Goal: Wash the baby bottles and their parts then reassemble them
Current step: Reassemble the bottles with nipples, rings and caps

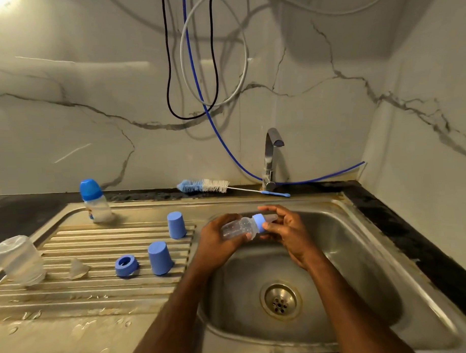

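1. a clear bottle (pixel 239 228) lies on its side in mid-air above the basin (pixel 335 252), right of centre in the frame, its neck pointing right.
2. the left hand (pixel 215 240) grasps the bottle's body, fingers curled round it from below and behind.
3. the right hand (pixel 284 227) holds the neck end: thumb and fingertips pinch the blue ring (pixel 260 223), and a clear teat (pixel 271 217) sticks out past it under the fingers.
4. both forearms come up from the bottom edge of the frame and meet over the basin.
5. the drain (pixel 280 302) sits low in the basin, below the hands.
6. on the ribbed drainboard (pixel 72 295), left half of the frame, two blue caps stand mouth down: one (pixel 176 225) just left of the left hand, the other (pixel 159 258) lower and further left.
7. a second blue ring (pixel 126 265) lies just left of the lower cap, tilted.
8. a loose clear teat (pixel 78 268) rests further left, and a clear bottle body (pixel 19 260) stands upside down at the left edge, leaning.
9. a fully assembled bottle (pixel 94 201) with a blue cap stands at the upper left corner of the drainboard.
10. a bottle brush (pixel 213 186) lies along the back ledge, its bristles left, its blue handle tip beside the tap (pixel 271 159).
11. cables (pixel 191 72) hang down the marble wall above the tap.
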